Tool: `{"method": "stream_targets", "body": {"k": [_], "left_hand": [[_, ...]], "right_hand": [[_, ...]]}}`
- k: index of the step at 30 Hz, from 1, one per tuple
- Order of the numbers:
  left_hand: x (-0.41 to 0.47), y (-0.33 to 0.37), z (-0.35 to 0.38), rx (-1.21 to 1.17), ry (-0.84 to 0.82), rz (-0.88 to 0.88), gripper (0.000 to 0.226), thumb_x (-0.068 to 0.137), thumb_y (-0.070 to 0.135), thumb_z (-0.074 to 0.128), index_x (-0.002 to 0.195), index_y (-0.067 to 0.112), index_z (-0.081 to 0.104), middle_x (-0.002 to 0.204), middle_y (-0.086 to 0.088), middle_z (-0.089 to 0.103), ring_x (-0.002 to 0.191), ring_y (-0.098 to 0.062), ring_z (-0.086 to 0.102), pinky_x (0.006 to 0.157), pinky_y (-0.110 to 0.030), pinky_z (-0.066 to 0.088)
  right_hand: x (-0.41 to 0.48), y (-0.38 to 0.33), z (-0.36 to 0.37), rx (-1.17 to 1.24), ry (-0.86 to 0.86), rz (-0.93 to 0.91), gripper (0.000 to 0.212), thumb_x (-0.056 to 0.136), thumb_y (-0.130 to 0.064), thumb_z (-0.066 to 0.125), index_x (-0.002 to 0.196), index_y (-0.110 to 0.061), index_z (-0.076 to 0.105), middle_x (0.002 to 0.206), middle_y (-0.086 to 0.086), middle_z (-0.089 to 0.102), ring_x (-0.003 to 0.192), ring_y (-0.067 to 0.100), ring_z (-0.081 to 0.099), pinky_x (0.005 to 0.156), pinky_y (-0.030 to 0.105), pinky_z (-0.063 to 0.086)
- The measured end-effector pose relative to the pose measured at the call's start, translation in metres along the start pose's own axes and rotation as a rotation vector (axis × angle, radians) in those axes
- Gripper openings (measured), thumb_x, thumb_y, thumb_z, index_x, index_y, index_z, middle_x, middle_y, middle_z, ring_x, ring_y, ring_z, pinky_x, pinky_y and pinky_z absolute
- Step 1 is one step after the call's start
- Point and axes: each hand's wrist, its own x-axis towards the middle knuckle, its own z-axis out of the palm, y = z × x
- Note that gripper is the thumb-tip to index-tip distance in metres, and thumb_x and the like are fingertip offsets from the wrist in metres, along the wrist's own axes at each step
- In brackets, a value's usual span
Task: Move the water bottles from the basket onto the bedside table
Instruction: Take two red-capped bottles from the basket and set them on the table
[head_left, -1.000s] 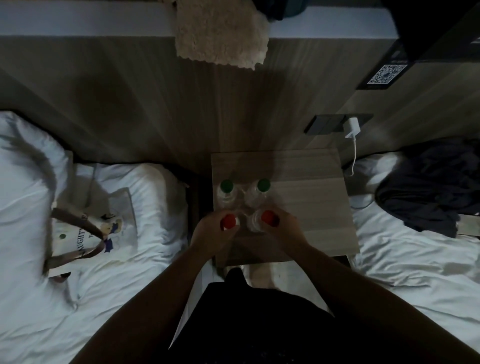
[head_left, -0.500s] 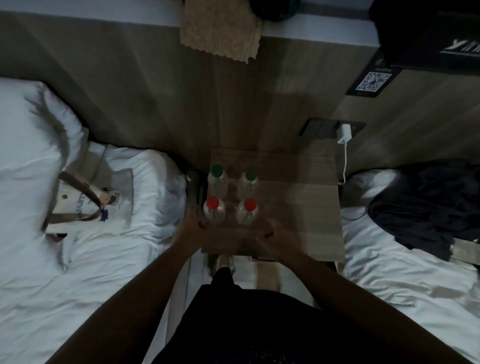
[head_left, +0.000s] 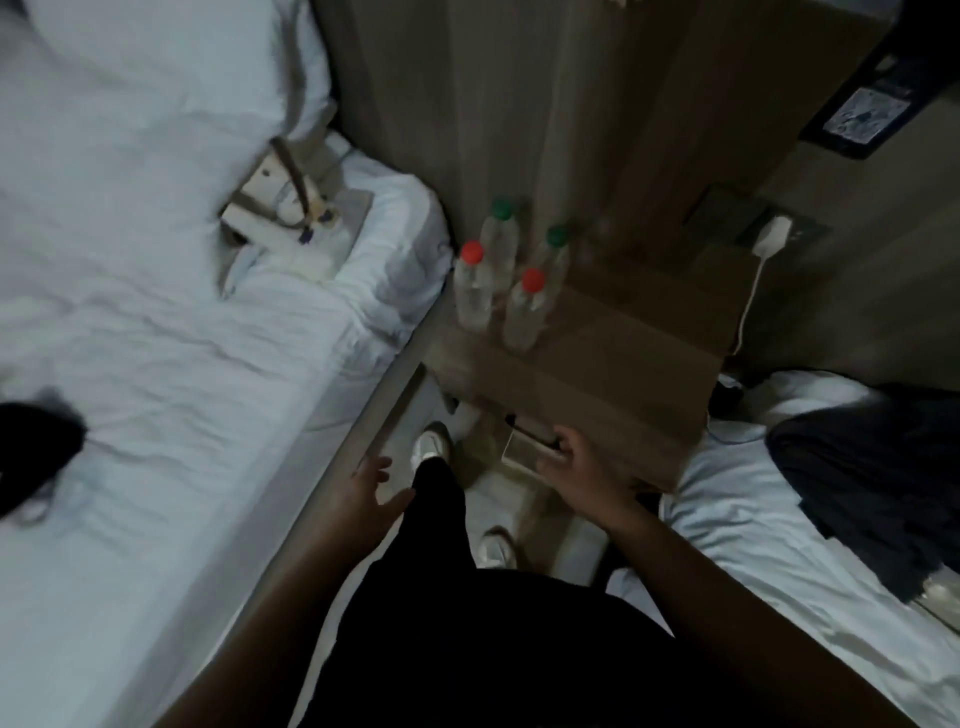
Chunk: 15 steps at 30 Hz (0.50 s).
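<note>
Several clear water bottles stand upright in a tight cluster on the left part of the wooden bedside table (head_left: 623, 374): two with red caps (head_left: 472, 293) (head_left: 525, 312) in front, two with green caps (head_left: 500, 244) (head_left: 551, 254) behind. A canvas tote bag (head_left: 291, 218) with brown straps lies on the white bed to the left. My left hand (head_left: 371, 493) hangs open and empty over the gap beside the bed. Well below the bottles, my right hand (head_left: 582, 467) is open and empty at the table's front edge.
A white bed (head_left: 156, 364) fills the left, with a dark object (head_left: 36, 447) on it. A second bed on the right carries dark clothing (head_left: 872, 467). A white charger (head_left: 774, 236) is plugged into the wooden wall panel. My feet (head_left: 431, 447) stand in the narrow aisle.
Both hands have let go of the red-capped bottles and drawn back from the table. The view has swung left and tilted; the bottles stay standing.
</note>
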Motion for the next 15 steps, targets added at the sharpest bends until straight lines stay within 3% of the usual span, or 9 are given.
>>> {"method": "stream_targets", "body": {"k": [3,5,15], "left_hand": [[-0.047,-0.029,0.002,-0.024,0.041,-0.049,0.056,0.078,0.034,0.073,0.126,0.013,0.051,0.114,-0.008,0.063,0.106,-0.023,0.061,0.087,-0.03,0.045],[-0.071,-0.039,0.001,-0.047,0.097,-0.081,0.055,0.079,0.034,0.072,0.126,0.013,0.051,0.116,-0.009,0.064,0.106,-0.023,0.061,0.089,-0.032,0.046],[-0.167,-0.091,0.006,-0.095,0.273,-0.228,0.056,0.082,0.038,0.067,0.13,0.016,0.047,0.125,-0.007,0.059,0.114,-0.022,0.056,0.093,-0.034,0.044]], "right_hand": [[-0.017,0.01,0.013,-0.105,-0.022,-0.024,0.065,0.087,-0.034,0.062,0.143,-0.017,0.034,0.144,0.006,0.042,0.13,0.022,0.043,0.101,0.035,0.04],[-0.022,0.008,0.021,-0.191,-0.042,-0.088,0.065,0.086,-0.031,0.064,0.142,-0.016,0.035,0.141,0.006,0.046,0.128,0.023,0.047,0.102,0.039,0.042],[-0.039,-0.004,0.089,-0.559,-0.295,-0.255,0.063,0.087,-0.028,0.063,0.142,-0.017,0.034,0.143,0.011,0.043,0.129,0.025,0.044,0.102,0.035,0.039]]}}
